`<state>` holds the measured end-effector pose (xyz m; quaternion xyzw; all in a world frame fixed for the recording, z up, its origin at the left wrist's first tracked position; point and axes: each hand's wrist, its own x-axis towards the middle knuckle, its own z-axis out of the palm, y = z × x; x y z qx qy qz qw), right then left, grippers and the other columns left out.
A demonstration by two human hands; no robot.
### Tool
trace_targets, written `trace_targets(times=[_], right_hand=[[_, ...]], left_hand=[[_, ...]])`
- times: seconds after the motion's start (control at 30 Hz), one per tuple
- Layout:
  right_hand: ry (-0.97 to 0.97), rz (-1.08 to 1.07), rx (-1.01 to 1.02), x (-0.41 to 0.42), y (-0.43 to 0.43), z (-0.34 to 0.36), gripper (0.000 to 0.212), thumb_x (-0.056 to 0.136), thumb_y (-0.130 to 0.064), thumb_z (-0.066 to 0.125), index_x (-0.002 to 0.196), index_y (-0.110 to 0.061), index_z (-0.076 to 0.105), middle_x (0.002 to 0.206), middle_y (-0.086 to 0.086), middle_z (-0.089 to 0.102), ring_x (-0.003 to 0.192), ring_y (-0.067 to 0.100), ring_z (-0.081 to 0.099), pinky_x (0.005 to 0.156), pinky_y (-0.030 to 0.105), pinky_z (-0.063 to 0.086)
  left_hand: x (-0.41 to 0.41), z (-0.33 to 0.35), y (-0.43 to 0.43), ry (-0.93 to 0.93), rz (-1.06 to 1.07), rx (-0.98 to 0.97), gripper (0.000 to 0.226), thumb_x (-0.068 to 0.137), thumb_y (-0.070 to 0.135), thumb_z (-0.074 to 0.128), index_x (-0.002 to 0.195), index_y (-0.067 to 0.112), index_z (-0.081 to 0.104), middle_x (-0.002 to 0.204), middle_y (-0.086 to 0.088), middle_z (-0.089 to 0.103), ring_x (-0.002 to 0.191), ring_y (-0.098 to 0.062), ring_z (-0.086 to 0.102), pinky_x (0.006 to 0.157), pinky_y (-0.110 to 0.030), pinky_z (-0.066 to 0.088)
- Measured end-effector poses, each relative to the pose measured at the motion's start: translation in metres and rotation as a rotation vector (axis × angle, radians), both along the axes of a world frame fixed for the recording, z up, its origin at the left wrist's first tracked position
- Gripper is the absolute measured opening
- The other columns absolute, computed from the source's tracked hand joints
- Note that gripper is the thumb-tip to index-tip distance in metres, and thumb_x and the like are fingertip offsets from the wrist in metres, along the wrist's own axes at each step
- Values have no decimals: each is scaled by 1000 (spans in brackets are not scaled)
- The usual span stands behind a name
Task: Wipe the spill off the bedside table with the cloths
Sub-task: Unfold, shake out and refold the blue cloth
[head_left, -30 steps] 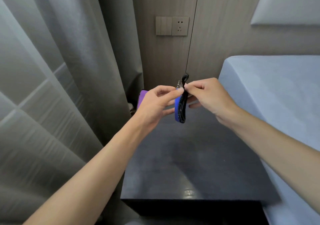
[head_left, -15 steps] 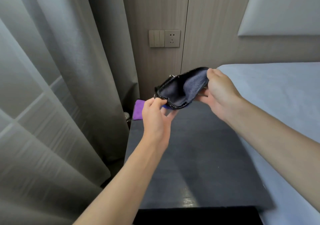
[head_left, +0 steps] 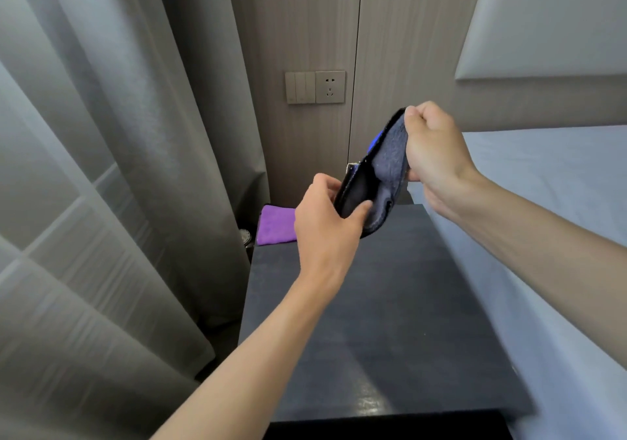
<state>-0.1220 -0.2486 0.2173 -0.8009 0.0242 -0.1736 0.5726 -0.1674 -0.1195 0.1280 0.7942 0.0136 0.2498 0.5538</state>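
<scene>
Both hands hold a dark blue-grey cloth [head_left: 386, 175] with a black edge and a bright blue patch, stretched in the air above the back of the dark bedside table [head_left: 390, 321]. My left hand [head_left: 325, 222] grips its lower left end. My right hand [head_left: 431, 151] is fisted on its upper right end, higher up. A purple cloth [head_left: 274, 226] lies flat on the table's back left corner. A small glint shows near the table's front edge; I cannot tell whether it is liquid.
Grey curtains [head_left: 118, 168] hang close along the table's left side. A bed with a pale blue sheet [head_left: 559, 219] runs along the right. A switch and socket plate [head_left: 315, 87] sits on the wood-panelled wall behind.
The dark cloth went from hanging folded between both hands to being spread open. My right hand rose with its end and my left hand dropped lower; the view tilted up.
</scene>
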Motion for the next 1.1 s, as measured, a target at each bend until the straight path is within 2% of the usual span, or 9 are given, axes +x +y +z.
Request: trace_targets(times=[0.07,0.2,0.3,0.43,0.57,0.7,0.87,1.0,1.1], right_hand=[[-29,-13,-45,-3,0,7,27,97,-40,35,85,-18,46,87,5,55,82,26,59,76,61,57],[-119,-42,-257,-1,-9,11,32,106,-32,31,91,-9,46,85,6,52,84,36,64,56,52,60],[-178,-26,-360,0,-18,13,34,103,-37,34,85,-10,46,76,6,52,78,41,62,59,57,57],[-147,82,-371,-1,-32,15,29,105,-33,42,89,-12,54,73,12,64,56,28,67,48,42,57],[-62,274,-369,-7,-45,17,25,106,-28,45,86,-16,54,49,9,62,44,26,65,44,34,52],[15,309,-382,-11,-48,21,28,107,-33,40,87,-15,49,79,14,69,61,22,70,57,41,57],[185,327,-58,-1,-42,15,22,105,-29,48,101,-8,55,101,10,70,87,18,73,87,41,58],[261,352,214,5,-37,6,5,96,-6,61,100,-9,61,91,9,69,85,21,67,86,40,55],[252,309,218,4,-35,2,11,98,-6,59,88,-12,60,84,5,68,76,17,66,75,35,57]], left_hand=[[2,-5,2,-45,74,39,22,85,24,74,82,18,54,73,7,64,71,-18,61,65,-46,52],[6,-4,19,-170,165,325,25,100,24,58,81,9,64,62,1,62,55,-22,52,51,-41,43],[9,5,30,-158,178,564,37,104,28,48,77,5,60,57,-8,54,51,-34,44,49,-44,42],[16,18,47,-68,200,792,31,104,27,44,78,10,46,67,-12,58,57,-40,43,52,-42,33],[26,30,62,-73,236,963,15,100,15,48,93,7,57,80,-15,66,66,-44,54,55,-39,27],[30,39,67,-212,191,826,20,98,16,53,89,6,69,85,-9,62,69,-38,56,55,-40,41],[23,45,49,-295,167,764,4,98,12,54,94,10,55,85,-3,64,69,-32,56,57,-41,42],[24,48,39,-108,17,107,7,101,10,50,97,14,54,79,9,58,73,-5,55,64,-17,43],[30,50,35,-44,2,-101,7,103,9,44,102,15,49,79,6,56,71,-5,53,63,-18,46]])
